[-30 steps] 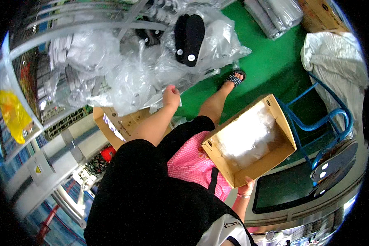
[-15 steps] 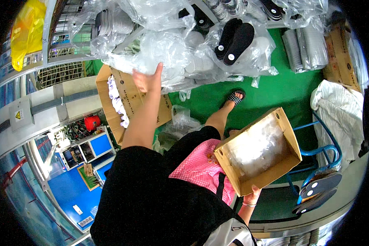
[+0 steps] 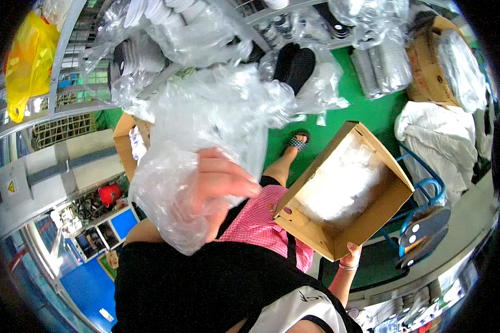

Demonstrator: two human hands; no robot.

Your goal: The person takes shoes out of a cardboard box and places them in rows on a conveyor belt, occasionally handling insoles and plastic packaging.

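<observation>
My left hand (image 3: 219, 186) is shut on a large crumpled clear plastic bag (image 3: 205, 116), held up close in front of my chest. My right hand (image 3: 351, 256) grips the bottom corner of an open brown cardboard box (image 3: 316, 233), tilted on its side at my right. Inside the box lies white, filmy plastic material (image 3: 344, 183). Below the bag I see my black top, a pink checked garment and one foot in a sandal (image 3: 298, 141) on the green floor (image 3: 372, 111).
Metal racks ahead carry clear bags of black and grey shoe soles (image 3: 297, 64). A yellow bag (image 3: 30, 61) hangs at the upper left. Another cardboard box (image 3: 125, 139) stands left of the bag; a white sack (image 3: 444, 139), a blue metal frame (image 3: 428, 183) and a lined box (image 3: 428, 66) are on the right.
My left hand, stretched toward the pile of bags before, has come back toward me with a clear plastic bag in it. The cardboard box stays in my right hand.
</observation>
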